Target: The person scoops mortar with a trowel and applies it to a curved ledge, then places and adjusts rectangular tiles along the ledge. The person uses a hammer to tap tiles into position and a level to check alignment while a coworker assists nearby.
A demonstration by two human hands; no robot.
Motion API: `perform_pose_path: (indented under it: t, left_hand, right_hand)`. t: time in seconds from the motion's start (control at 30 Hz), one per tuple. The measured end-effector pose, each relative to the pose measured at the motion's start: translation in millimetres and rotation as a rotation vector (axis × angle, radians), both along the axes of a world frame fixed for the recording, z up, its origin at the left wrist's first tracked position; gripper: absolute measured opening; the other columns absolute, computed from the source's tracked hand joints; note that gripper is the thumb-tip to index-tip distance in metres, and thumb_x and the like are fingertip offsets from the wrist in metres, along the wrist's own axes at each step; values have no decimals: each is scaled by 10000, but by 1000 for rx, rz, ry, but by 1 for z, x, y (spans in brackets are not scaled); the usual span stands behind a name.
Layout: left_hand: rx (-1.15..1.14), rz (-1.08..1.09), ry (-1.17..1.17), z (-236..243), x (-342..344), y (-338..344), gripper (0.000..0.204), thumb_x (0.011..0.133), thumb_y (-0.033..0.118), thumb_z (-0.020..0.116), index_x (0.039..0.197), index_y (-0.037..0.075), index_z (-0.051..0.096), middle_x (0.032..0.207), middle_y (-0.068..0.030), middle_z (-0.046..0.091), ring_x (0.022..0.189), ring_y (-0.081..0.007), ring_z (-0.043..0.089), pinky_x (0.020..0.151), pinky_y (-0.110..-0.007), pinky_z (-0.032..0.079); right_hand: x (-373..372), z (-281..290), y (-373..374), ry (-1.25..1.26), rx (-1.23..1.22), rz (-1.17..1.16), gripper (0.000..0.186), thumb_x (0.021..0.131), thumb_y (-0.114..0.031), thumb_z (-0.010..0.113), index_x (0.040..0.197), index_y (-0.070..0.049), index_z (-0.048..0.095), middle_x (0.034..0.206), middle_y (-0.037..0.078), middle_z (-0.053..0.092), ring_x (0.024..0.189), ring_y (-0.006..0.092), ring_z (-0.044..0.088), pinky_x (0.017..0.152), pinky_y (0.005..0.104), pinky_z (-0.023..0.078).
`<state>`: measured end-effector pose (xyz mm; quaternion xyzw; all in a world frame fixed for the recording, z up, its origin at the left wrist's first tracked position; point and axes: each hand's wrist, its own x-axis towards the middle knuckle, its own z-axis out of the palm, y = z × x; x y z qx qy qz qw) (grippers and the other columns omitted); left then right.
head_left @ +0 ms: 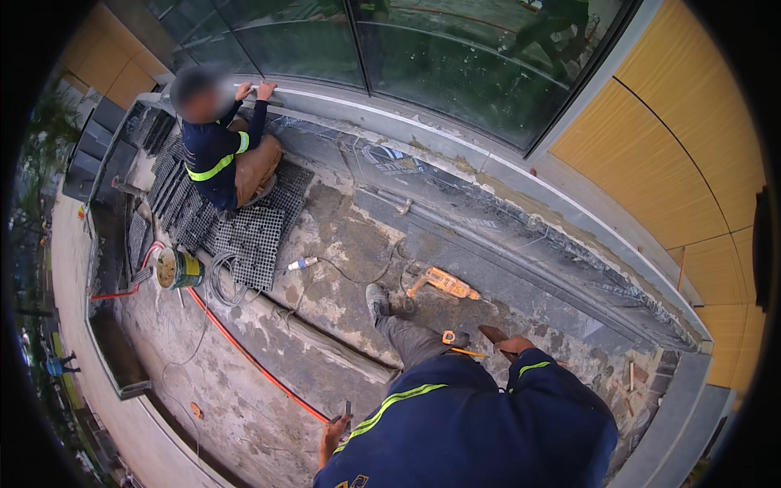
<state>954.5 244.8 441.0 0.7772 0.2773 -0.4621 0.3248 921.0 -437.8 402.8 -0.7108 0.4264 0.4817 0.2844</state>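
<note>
We seem to be at a holding step: our left grip is clamped on a small dark tool, our right grip on a flat brown piece. The next move calls for careful footing: a tape measure and orange drill lie ahead-left of the right grip, and a red-orange hose runs close to the left.

Bucket near black plastic grids.

patchy grey floor w/ orange drill, orange hose & blk plastic grids.
</note>
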Motion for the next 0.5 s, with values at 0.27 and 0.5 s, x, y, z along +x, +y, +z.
perform_pose_path:
  t: [0.27, 0.5]
  left_hand:
    - [56, -237, 73, 40, 298, 24, 617, 920, 529, 737, 1318, 58, 760, 1198, -160, 779, 1163, -255, 695, 1022, -419, 514]
    - [204, -293, -236, 15, 573, 3, 867, 838, 584, 815, 1480, 38, 615, 1188, -192, 762, 1086, -276, 715, 936, -422, 552]
  right_hand:
    - [312, 47, 95, -499, 89, -116, 1000, 777, -555, 848, 1553, -26, 505, 1398, 246, 668, 1269, 382, 656, 1026, 494, 506]
    - [480, 59, 131, -584, 287, -307, 990, 821, -561, 802, 1579, -16, 471, 1468, 262, 619, 1337, 398, 622, 1068, 484, 500]
